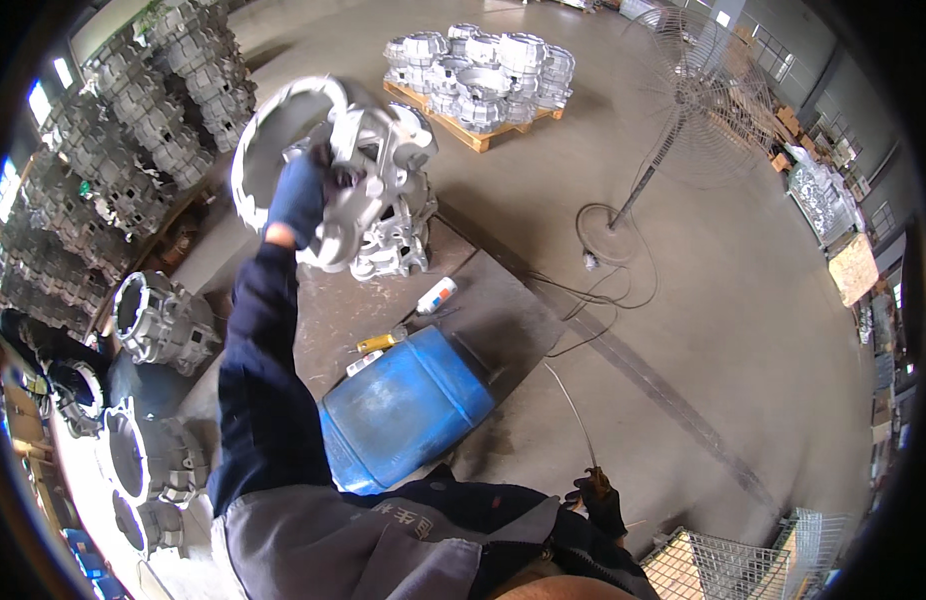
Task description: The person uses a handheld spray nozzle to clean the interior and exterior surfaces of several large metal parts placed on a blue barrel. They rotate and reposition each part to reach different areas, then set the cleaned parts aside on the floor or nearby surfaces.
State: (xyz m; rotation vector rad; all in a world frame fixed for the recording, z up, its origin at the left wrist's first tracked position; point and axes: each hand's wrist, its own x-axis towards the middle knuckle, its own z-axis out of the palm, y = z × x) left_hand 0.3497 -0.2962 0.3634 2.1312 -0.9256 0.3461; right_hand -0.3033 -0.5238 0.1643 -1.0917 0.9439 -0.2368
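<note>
From the head camera, the left hand [301,195], in a blue glove, is raised on an outstretched arm and closed around a large grey metal casting [358,170], gripping it near the middle. The casting is lifted above the far end of the worktop [483,310], a dark metal slab, with its ring-shaped flange [273,130] tilted up toward the left. Its lower part hangs just above, or possibly touches, the far edge of the worktop; which one is unclear.

The right hand [598,500], in a dark glove, is low at the lower edge of the view, fingers curled shut around a thin cable or hose [573,415] that runs up across the concrete floor [683,300].

On the worktop lie a white spray can [436,296] near its middle and a yellow-handled tool [381,342] closer in. A blue plastic drum [408,405] lies on its side at the near edge. Similar castings [163,320] sit to the left; a pallet of castings [480,72] and a standing fan [698,95] are well away.
</note>
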